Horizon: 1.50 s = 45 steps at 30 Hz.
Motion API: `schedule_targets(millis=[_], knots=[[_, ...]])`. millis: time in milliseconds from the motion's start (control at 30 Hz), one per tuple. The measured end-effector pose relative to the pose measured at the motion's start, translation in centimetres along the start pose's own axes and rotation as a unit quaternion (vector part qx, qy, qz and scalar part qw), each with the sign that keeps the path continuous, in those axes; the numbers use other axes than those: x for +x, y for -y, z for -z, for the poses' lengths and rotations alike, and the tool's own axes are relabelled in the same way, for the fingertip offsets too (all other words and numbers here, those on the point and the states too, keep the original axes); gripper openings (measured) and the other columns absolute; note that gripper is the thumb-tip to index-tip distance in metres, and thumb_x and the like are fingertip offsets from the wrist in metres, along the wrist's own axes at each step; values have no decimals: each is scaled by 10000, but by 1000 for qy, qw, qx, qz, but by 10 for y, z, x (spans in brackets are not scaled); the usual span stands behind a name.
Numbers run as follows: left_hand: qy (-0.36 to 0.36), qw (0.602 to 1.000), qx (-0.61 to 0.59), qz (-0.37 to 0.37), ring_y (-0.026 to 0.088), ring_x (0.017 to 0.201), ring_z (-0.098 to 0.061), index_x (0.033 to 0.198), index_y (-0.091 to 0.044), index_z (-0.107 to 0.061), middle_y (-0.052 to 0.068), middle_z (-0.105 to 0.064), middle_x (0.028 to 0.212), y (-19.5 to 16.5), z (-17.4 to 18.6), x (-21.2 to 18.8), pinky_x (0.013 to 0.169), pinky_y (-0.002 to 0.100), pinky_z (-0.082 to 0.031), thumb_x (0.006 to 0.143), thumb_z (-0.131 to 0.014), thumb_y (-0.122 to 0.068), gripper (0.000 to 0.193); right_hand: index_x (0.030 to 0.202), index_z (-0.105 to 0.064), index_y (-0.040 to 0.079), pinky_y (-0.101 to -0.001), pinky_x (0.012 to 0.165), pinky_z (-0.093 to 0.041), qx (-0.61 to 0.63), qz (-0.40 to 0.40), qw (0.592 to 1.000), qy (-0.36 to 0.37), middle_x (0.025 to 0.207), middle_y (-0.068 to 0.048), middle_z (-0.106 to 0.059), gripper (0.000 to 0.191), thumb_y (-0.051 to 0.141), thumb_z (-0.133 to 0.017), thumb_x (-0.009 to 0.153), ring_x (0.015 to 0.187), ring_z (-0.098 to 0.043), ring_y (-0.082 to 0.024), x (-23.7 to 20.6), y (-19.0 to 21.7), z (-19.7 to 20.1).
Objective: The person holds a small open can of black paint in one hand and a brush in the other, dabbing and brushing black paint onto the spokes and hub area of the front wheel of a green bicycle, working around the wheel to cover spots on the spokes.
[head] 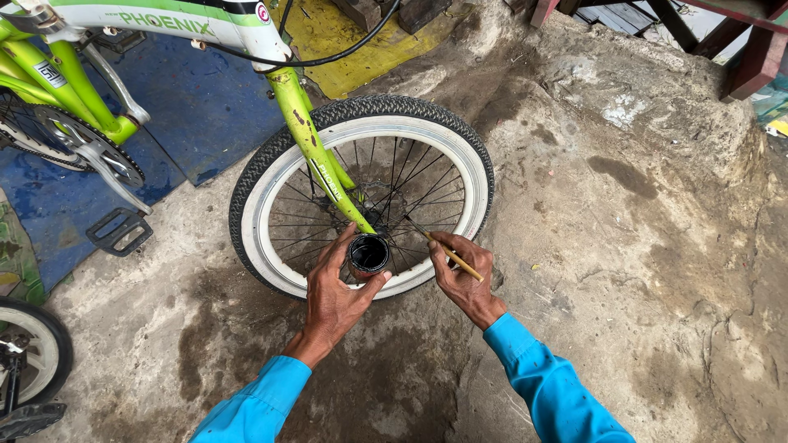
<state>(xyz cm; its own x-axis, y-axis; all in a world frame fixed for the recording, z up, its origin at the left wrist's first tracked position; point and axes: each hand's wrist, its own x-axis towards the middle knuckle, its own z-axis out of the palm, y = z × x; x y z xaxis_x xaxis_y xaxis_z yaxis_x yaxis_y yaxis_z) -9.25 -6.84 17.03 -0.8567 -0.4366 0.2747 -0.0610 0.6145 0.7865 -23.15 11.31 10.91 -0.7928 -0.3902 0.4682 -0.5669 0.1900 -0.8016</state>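
My left hand [332, 295] grips a small round can [368, 253] with black liquid inside, held in front of the front wheel [271, 176] of a lime-green bicycle. My right hand [464, 275] pinches a thin wooden-handled brush [450, 253], its dark tip pointing up-left toward the spokes near the wheel hub [376, 218]. The green fork [316, 152] runs down to the hub just above the can. The wheel has a black tyre and a white rim band. Both arms wear bright blue sleeves.
The bicycle's crank, chainring [98, 152] and black pedal [119, 231] stand at the left over a blue mat [197, 107]. Another small wheel [33, 349] sits at the bottom left. Stained concrete ground [624, 246] spreads right; red metal frames [755, 49] stand at the top right.
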Motion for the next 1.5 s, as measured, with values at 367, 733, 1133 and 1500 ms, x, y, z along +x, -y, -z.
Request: schedule_targets(millis=[367,733,1133,1500], knots=[[-7,1000,8,-19,354,1333,-586,1395,8,-568,208,-584,1459,1,1,1,1098,464,-494,725,-920,-222,791,1108,-778,38,-296,538,-613,-4,1,1000,-14,908,-125,-796,208,192,-718,981,701,-767,-182,-1,0,-2],[6,1000,10,-13,365,1346,-564,1422,12,-542,217,-567,1463,5,-1,0,1096,480,-491,735,-915,-234,819,1107,-787,48,-296,517,-607,12,-9,999,46,890,-115,-803,215,190,-715,962,671,-763,-165,-4,1,-7],[-7,1000,3,-13,338,1305,-602,1400,15,-562,202,-605,1421,-2,-2,1,1079,454,-515,724,-910,-212,793,1096,-782,20,-299,562,-620,-11,0,1000,-18,878,-133,-801,227,204,-712,984,731,-779,-179,4,-10,2],[-12,1000,1,-19,342,1295,-616,1417,25,-549,210,-611,1410,-1,-2,2,1078,447,-512,728,-911,-219,816,1173,-745,-8,-269,623,-624,11,-26,995,-93,903,-132,-784,238,163,-706,1012,781,-790,-175,30,-16,18]])
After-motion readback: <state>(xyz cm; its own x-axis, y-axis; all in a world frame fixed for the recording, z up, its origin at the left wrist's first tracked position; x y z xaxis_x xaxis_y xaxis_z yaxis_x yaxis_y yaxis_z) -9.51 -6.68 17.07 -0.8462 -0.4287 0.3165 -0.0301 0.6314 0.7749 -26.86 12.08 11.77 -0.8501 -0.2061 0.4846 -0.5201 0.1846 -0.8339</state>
